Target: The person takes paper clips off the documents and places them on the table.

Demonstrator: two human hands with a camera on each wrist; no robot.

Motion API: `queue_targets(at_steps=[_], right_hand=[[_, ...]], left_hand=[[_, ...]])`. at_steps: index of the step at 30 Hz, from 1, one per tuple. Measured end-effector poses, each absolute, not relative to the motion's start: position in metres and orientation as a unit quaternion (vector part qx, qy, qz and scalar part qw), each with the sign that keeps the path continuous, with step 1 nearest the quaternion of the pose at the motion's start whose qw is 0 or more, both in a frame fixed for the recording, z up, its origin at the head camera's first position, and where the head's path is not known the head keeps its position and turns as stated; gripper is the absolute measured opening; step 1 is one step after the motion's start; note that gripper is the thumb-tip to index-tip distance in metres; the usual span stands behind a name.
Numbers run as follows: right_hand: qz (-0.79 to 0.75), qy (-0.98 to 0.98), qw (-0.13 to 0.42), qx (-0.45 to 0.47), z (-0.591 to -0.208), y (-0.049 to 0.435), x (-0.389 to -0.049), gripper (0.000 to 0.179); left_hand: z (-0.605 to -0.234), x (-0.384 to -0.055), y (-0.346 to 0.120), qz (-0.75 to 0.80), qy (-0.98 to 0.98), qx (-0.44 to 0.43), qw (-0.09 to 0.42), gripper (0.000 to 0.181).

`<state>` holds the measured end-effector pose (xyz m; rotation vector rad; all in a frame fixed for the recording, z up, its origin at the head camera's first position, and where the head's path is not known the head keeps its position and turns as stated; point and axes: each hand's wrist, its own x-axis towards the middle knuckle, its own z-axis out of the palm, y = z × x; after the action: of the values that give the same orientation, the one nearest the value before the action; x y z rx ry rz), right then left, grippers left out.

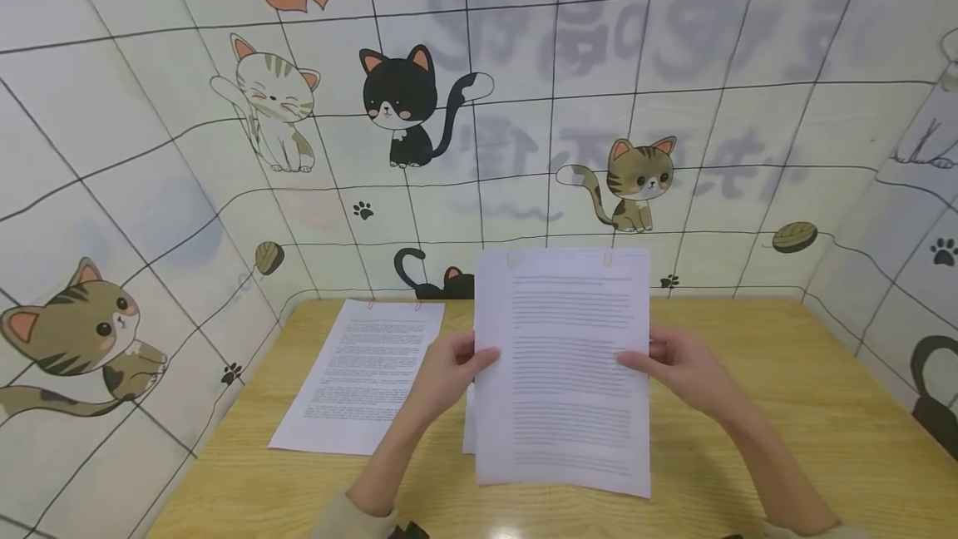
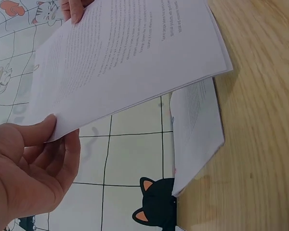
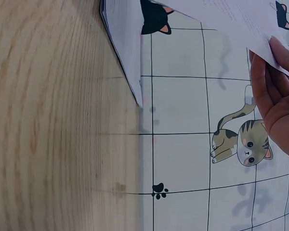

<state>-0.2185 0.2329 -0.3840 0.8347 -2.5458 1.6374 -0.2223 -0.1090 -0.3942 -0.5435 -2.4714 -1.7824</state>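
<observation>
A stack of printed paper sheets (image 1: 563,381) is held upright above the table, with two pale paper clips (image 1: 608,258) along its top edge. My left hand (image 1: 452,364) pinches its left edge, thumb in front and fingers behind. On the opposite edge my right hand (image 1: 684,364) pinches it the same way. Seen from the left wrist, the sheets (image 2: 130,57) slant away from the left hand (image 2: 33,163), and several layers show at the edge. In the right wrist view the right hand (image 3: 279,91) grips a corner of the paper.
Another clipped printed stack (image 1: 359,381) lies flat at the left of the wooden table (image 1: 756,439), pink clips at its top. Behind the held sheets, more paper (image 1: 469,431) lies mostly hidden. Walls (image 1: 509,131) with cat drawings enclose the table's back and sides.
</observation>
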Motion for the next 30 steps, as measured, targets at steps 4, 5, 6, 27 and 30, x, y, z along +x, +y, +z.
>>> queue_targets(at_steps=[4, 5, 6, 27, 30], right_hand=[[0.532, -0.803, 0.001, 0.268, -0.385, 0.228, -0.219, 0.033], [0.532, -0.803, 0.002, 0.267, -0.384, 0.227, -0.219, 0.034], [0.533, -0.803, 0.004, 0.266, -0.384, 0.226, -0.219, 0.034], [0.504, -0.804, 0.235, 0.211, -0.345, 0.210, -0.202, 0.024], [0.506, -0.792, 0.265, 0.216, -0.340, 0.207, -0.200, 0.022]], left_hand=[[-0.395, -0.221, -0.116, -0.582, -0.796, -0.162, 0.036, 0.019], [-0.396, -0.221, -0.117, -0.585, -0.795, -0.157, 0.038, 0.019], [-0.396, -0.220, -0.119, -0.590, -0.792, -0.150, 0.040, 0.019], [-0.394, -0.214, -0.118, -0.541, -0.821, -0.141, 0.116, 0.008], [-0.394, -0.213, -0.117, -0.528, -0.827, -0.147, 0.127, 0.007]])
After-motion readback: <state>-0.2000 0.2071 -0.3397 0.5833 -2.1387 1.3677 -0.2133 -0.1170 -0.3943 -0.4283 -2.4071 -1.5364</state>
